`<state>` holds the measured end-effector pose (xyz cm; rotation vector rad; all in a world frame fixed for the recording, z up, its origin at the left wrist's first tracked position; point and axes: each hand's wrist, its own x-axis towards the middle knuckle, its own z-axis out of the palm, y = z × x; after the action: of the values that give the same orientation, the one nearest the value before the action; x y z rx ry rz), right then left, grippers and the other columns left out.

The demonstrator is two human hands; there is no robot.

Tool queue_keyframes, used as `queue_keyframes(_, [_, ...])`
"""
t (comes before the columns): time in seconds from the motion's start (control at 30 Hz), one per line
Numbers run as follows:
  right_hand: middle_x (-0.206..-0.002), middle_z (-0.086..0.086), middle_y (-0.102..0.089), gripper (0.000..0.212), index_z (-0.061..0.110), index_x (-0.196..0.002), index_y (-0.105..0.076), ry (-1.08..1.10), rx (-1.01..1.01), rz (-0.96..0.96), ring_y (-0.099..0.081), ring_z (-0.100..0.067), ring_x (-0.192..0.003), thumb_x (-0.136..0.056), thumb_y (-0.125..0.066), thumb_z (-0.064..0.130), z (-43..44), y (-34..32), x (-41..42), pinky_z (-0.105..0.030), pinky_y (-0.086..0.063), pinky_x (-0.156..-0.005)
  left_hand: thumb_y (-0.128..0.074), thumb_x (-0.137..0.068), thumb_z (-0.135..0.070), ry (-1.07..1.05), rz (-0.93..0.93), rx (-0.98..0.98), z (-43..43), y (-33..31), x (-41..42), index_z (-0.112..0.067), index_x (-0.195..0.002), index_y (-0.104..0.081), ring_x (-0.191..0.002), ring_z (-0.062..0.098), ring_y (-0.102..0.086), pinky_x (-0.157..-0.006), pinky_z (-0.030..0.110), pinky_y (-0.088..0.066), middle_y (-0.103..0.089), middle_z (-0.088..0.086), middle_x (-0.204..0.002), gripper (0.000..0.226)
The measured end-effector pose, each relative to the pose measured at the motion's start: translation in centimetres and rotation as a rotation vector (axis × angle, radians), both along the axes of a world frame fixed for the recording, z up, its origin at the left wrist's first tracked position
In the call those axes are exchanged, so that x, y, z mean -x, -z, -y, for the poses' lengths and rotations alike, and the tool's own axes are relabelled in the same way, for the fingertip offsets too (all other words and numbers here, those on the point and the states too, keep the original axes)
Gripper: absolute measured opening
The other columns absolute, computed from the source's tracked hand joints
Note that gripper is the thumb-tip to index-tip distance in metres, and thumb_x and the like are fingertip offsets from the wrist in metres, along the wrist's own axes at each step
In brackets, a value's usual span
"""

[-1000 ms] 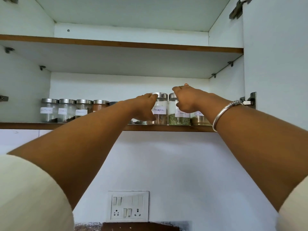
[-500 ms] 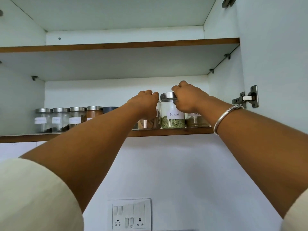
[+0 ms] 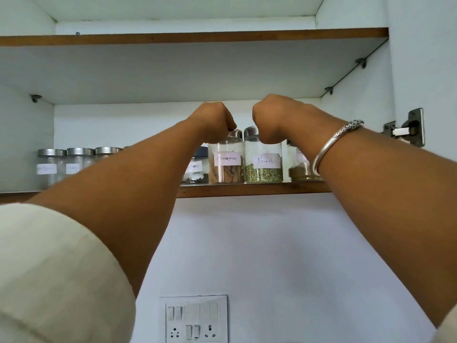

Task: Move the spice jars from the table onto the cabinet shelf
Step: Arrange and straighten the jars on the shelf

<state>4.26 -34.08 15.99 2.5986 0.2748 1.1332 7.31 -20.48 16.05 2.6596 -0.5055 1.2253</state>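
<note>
**Both hands clamped on jar lids at the shelf edge**

Nearest, a cream sleeve (image 3: 49, 268) and bare forearms reach up past a wall switchboard (image 3: 193, 318). A silver bangle (image 3: 329, 147) circles the right wrist. The left hand (image 3: 212, 122) curls down around the lid of the cinnamon jar (image 3: 226, 169), and the right hand (image 3: 272, 120) grips the lid of the fennel jar (image 3: 263, 173). Both jars stand side by side on the cabinet shelf (image 3: 247, 189), with other jars (image 3: 74, 164) further left
</note>
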Motion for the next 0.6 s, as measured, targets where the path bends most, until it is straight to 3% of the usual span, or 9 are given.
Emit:
queue_keyframes(0.1, [-0.072, -0.004, -0.044, 0.013, 0.011, -0.074, -0.048, 0.043, -0.010, -0.027, -0.049, -0.022, -0.071, -0.087, -0.051, 0.009, -0.7, 0.0, -1.2, -0.028, -0.039, -0.055, -0.048, -0.089, 0.002, 0.011, 0.013, -0.034, -0.3, 0.1, -1.4, -0.011, -0.121, -0.063, -0.117, 0.022, -0.055, -0.094, 0.025, -0.042, -0.063, 0.005, -0.126, 0.038])
queue_keyframes(0.17, [-0.076, -0.004, -0.049, 0.003, 0.009, -0.088, -0.055, 0.057, -0.026, -0.069, -0.053, -0.022, -0.077, -0.087, -0.052, 0.010, -1.0, 0.1, -2.4, -0.030, -0.044, -0.063, -0.049, -0.089, 0.001, 0.009, 0.011, -0.064, -0.6, 0.1, -2.8, -0.012, -0.122, -0.062, -0.116, 0.022, -0.055, -0.091, 0.024, -0.040, -0.062, 0.004, -0.126, 0.038])
queue_keyframes(0.27, [-0.087, -0.005, -0.053, 0.017, 0.008, -0.103, -0.060, 0.070, -0.056, -0.101, -0.054, -0.022, -0.082, -0.089, -0.052, 0.011, -1.2, 0.3, -4.4, -0.030, -0.045, -0.069, -0.051, -0.089, -0.001, -0.017, 0.014, -0.136, -0.9, 0.0, -4.8, -0.014, -0.121, -0.062, -0.107, 0.021, -0.057, -0.082, 0.023, -0.039, -0.064, 0.004, -0.122, 0.036])
queue_keyframes(0.4, [-0.079, -0.003, -0.048, 0.018, 0.008, -0.104, -0.059, 0.096, -0.067, -0.137, -0.053, -0.022, -0.082, -0.089, -0.048, 0.010, -1.3, 0.2, -7.0, -0.029, -0.043, -0.066, -0.049, -0.088, -0.001, -0.035, -0.013, -0.192, -1.8, -0.3, -7.7, -0.013, -0.114, -0.066, -0.100, 0.023, -0.059, -0.078, 0.030, -0.044, -0.067, 0.006, -0.112, 0.033])
queue_keyframes(0.53, [-0.075, -0.002, -0.046, 0.016, 0.010, -0.101, -0.058, 0.143, -0.053, -0.175, -0.052, -0.022, -0.081, -0.088, -0.047, 0.008, -1.8, -0.2, -9.4, -0.024, -0.038, -0.053, -0.051, -0.088, -0.007, -0.042, -0.044, -0.234, -2.3, -0.7, -10.5, -0.011, -0.102, -0.068, -0.090, 0.024, -0.058, -0.080, 0.034, -0.049, -0.068, 0.009, -0.104, 0.022])
queue_keyframes(0.6, [-0.076, -0.002, -0.047, 0.011, 0.010, -0.096, -0.055, 0.169, -0.034, -0.184, -0.053, -0.023, -0.083, -0.088, -0.047, 0.010, -2.0, -0.3, -10.4, -0.027, -0.042, -0.058, -0.051, -0.088, -0.011, -0.053, -0.054, -0.260, -2.3, -0.8, -11.3, -0.008, -0.099, -0.066, -0.082, 0.022, -0.051, -0.074, 0.033, -0.044, -0.067, 0.012, -0.106, 0.019])
